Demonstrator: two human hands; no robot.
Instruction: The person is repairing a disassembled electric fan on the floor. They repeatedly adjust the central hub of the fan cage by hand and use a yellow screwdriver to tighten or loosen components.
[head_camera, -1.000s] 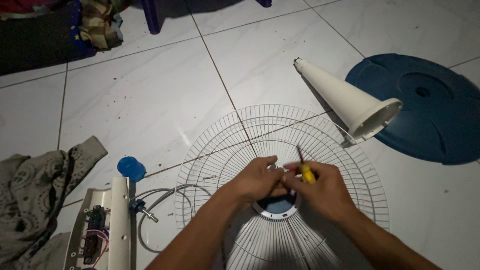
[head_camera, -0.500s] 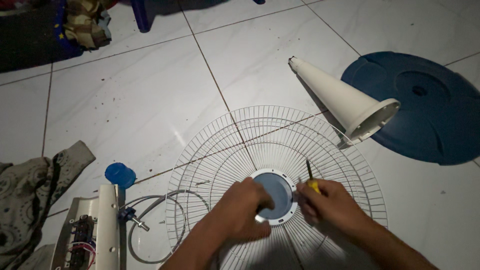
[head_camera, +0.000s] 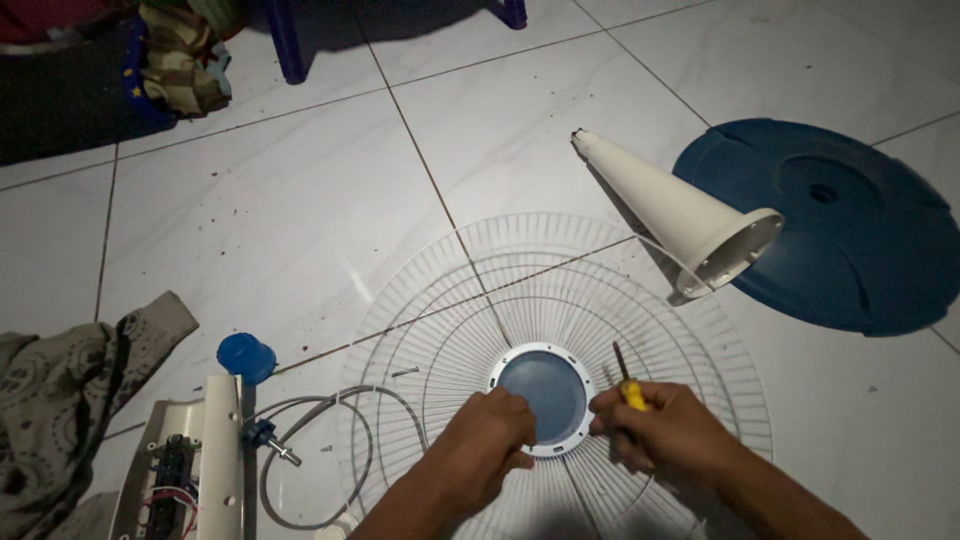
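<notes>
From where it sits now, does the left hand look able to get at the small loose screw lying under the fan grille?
Probably not directly. The left hand rests on the hub ring, and the screw lies on the floor tile beneath the wire fan grille, whose close-set wires cover it.

White tiled floor (head_camera: 300, 200) is carrying everything here, with dark grout lines and little dark specks scattered about. A round wire fan guard (head_camera: 560, 330) is lying flat at lower centre, and a small screw (head_camera: 405, 372) is sitting on the tile just inside its left edge. A white cone-shaped stand cover (head_camera: 675, 215) is lying on its side at right, leaning over the guard's rim, next to a round dark blue base (head_camera: 850, 240). Lower left, a blue cap (head_camera: 245, 357), a grey cord (head_camera: 320, 450), a white opened housing (head_camera: 190, 470) and crumpled cloth (head_camera: 60, 400) are lying around.
</notes>
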